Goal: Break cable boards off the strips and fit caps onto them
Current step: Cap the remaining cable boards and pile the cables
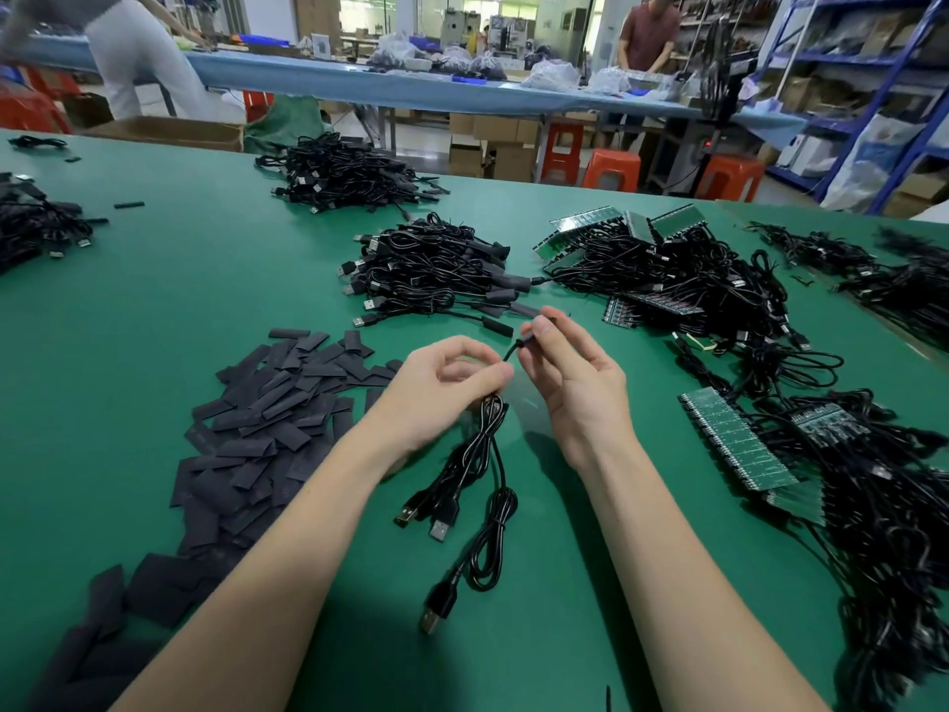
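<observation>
- Thin black USB cables (480, 485) dangle at 6 o'clock from the left hand (441, 388), fingers pinched round them.
- Right hand (570, 372) pinches the dark capped board end (534, 326).
- Flat black sleeve caps (267, 418) heaped at 9 o'clock.
- Green board strips (739, 444) at 3 o'clock.
- Capped-cable pile (421, 269) at 12 o'clock on the green table mat (205, 280).

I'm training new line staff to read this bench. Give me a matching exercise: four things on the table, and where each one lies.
Things:
1. flat black caps
2. green board strip
3. capped cable pile
4. USB plugs

Places:
A. beyond the hands
B. right of the right hand
C. left of the left hand
D. hanging below the hands

Pairs: 1-C, 2-B, 3-A, 4-D
</observation>
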### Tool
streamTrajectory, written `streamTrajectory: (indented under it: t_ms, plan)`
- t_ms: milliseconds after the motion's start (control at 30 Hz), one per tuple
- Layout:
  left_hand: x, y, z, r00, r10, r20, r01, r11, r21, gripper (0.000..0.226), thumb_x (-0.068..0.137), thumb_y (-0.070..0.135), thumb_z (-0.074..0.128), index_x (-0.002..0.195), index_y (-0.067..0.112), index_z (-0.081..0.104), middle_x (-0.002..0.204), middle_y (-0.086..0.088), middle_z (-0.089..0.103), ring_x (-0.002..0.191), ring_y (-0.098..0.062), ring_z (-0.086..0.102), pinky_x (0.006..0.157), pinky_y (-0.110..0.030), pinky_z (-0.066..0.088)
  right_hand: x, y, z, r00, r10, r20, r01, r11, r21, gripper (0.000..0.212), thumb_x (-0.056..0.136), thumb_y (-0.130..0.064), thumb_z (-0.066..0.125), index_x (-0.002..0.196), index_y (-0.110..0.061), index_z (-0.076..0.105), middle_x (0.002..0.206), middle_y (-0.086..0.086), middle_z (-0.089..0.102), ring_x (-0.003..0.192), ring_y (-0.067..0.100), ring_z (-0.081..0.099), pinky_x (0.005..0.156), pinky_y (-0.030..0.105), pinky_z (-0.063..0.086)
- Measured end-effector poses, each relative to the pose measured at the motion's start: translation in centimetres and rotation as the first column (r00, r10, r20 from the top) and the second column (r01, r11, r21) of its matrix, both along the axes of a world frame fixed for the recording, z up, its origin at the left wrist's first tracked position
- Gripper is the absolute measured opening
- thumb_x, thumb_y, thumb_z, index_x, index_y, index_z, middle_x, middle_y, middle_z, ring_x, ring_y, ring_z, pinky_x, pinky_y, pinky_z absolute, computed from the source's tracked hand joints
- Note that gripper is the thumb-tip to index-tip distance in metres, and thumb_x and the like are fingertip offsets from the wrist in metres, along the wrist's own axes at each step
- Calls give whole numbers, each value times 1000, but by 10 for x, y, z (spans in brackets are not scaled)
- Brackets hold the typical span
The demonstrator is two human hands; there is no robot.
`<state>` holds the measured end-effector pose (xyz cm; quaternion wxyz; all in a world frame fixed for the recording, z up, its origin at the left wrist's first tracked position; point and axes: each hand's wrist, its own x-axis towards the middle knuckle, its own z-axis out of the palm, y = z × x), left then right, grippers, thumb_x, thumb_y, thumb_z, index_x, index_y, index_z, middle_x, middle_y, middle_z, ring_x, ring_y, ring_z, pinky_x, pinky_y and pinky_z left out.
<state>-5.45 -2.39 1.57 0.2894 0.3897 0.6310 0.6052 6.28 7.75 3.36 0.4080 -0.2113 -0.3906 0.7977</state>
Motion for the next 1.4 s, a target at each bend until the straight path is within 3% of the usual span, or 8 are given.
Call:
streamTrajectory:
  t_ms: [233,400,600,700,833,1133,1300,1400]
  plan:
    - [-6,-5,21,988,44,147,-37,998,-46,2,95,21,67,96,19,66,84,5,76,83,-14,76,53,-14,47,7,13,3,959,25,283,-41,998,53,16,99,-28,64,111,-17,65,95,13,78,74,21,73,68,27,61]
    - [-21,12,49,978,114,173,-113,993,-20,7,96,15,65,91,14,68,78,1,69,71,-16,75,51,-24,53,9,13,-4,698,-18,716,-261,925,278,16,94,-24,69,89,-9,71,86,12,76,61,16,69,72,31,63]
    - [-69,77,79,876,271,-400,-344,931,-123,8,93,18,67,90,16,74,83,-5,71,79,-20,71,71,-27,56,-8,-5,0,331,-413,849,-503,684,528,49,71,-55,83,102,-19,73,102,1,72,98,21,67,82,31,54]
    - [-89,98,92,697,176,-695,-383,911,-154,17,93,24,66,105,17,76,101,-1,72,100,-17,66,88,-22,46,-11,-9,-2,302,-435,848,-528,664,529,46,72,-47,84,105,-17,73,106,3,74,102,24,66,84,31,53]
    - [-88,102,82,637,118,-762,-376,910,-174,24,92,28,67,113,18,71,111,-2,70,103,-19,63,97,-29,49,-11,-4,-1,291,-384,876,-514,709,482,51,70,-43,85,112,-18,72,112,4,71,106,25,65,86,30,52]
    - [-21,44,15,849,324,-418,-400,911,-106,11,88,29,71,92,18,71,84,14,66,74,10,55,64,-5,38,-6,2,-2,306,-288,907,-491,768,410,45,58,-43,87,91,-24,61,94,-4,65,85,18,62,64,27,43]
    - [6,17,0,963,190,191,-159,973,-169,19,88,26,76,98,13,69,91,-7,75,75,-14,70,74,-27,57,3,7,-3,614,-94,784,-341,864,371,42,68,-27,91,97,-19,61,81,-4,69,63,11,61,61,26,50]
    - [12,9,-1,944,119,307,-95,991,-91,12,88,14,75,97,9,70,82,-7,75,75,-16,70,72,-23,56,10,12,-3,725,115,679,-368,898,241,37,73,-13,89,102,-12,65,75,-1,72,56,11,62,61,24,54]
